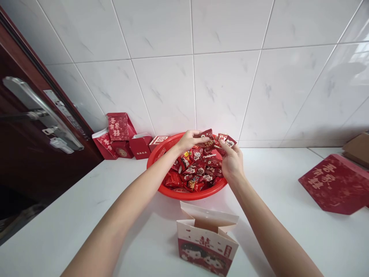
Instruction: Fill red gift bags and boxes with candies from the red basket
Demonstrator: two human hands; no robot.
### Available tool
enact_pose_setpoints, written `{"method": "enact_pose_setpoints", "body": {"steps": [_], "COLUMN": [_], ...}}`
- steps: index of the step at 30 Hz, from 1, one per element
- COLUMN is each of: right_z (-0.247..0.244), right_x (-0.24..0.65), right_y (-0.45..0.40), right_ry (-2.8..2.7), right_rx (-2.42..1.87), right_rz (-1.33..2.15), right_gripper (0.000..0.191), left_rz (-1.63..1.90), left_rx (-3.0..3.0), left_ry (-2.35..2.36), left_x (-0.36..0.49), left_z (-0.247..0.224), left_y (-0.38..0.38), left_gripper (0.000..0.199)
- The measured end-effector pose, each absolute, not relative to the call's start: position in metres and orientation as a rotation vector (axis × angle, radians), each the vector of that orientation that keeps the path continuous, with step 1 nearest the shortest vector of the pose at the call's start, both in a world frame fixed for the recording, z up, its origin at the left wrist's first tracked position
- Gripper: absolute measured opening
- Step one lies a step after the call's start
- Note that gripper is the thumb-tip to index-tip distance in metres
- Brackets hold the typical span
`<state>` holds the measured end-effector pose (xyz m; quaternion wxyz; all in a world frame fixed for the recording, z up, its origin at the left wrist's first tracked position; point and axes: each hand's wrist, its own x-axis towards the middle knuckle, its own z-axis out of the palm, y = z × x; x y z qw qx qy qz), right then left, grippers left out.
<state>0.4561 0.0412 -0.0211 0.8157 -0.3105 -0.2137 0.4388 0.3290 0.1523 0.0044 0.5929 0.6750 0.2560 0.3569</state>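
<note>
Over the back of a red plastic basket, my left hand is closed on a dark red candy packet. To its right, my right hand pinches small red-and-white candy packets; their exact number cannot be told. Below both hands the basket holds many wrapped candies, mostly red, some with white lettering. In front of the basket stands a white-and-red paper gift box with cartoon faces, its top flaps spread apart. Its inside shows only in part.
Several red gift boxes stand against the tiled wall at the left. Another red box lies at the right, with a brown cardboard box behind it. A dark door with a metal handle borders the white table.
</note>
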Motion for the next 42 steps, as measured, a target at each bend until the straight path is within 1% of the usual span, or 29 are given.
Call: {"method": "enact_pose_setpoints", "body": {"steps": [6,11,15,17,20,22,24,27,29,35,38,42], "right_z": [-0.017,-0.017,-0.018,-0.018,-0.018,-0.017,-0.015,-0.012,-0.011,-0.012,-0.011,-0.010], "right_x": [0.455,0.457,0.457,0.457,0.457,0.457,0.457,0.456,0.456,0.456,0.455,0.455], "right_y": [0.040,0.040,0.039,0.039,0.039,0.039,0.038,0.037,0.037,0.038,0.037,0.037], "right_ry": [-0.472,-0.520,-0.540,-0.541,-0.514,-0.494,-0.471,-0.419,-0.407,-0.397,-0.398,-0.424], "right_rx": [-0.636,-0.642,-0.662,-0.675,-0.686,-0.692,-0.699,-0.709,-0.709,-0.714,-0.710,-0.707], "right_rz": [0.975,1.047,1.093,1.095,1.077,1.073,1.066,1.045,1.035,1.031,1.034,1.038], "right_gripper": [0.024,0.024,0.028,0.029,0.029,0.028,0.026,0.024,0.025,0.025,0.024,0.023], "left_rz": [0.869,0.785,0.743,0.809,1.025,1.163,1.200,1.015,0.836,0.415,0.387,0.539], "left_rx": [1.545,1.575,1.612,1.612,1.573,1.557,1.618,1.774,1.834,1.916,1.946,1.966], "left_ry": [0.599,0.590,0.583,0.607,0.710,0.838,1.046,1.363,1.465,1.564,1.548,1.474], "left_x": [0.327,0.324,0.321,0.319,0.315,0.312,0.306,0.294,0.284,0.273,0.277,0.283], "left_z": [0.008,0.012,0.014,0.015,0.015,0.015,0.013,0.007,0.002,-0.006,-0.004,0.002], "left_y": [0.149,0.146,0.148,0.152,0.163,0.172,0.180,0.188,0.190,0.191,0.191,0.191], "left_gripper": [0.053,0.053,0.051,0.051,0.052,0.045,0.035,0.019,0.011,0.017,0.017,0.014]}}
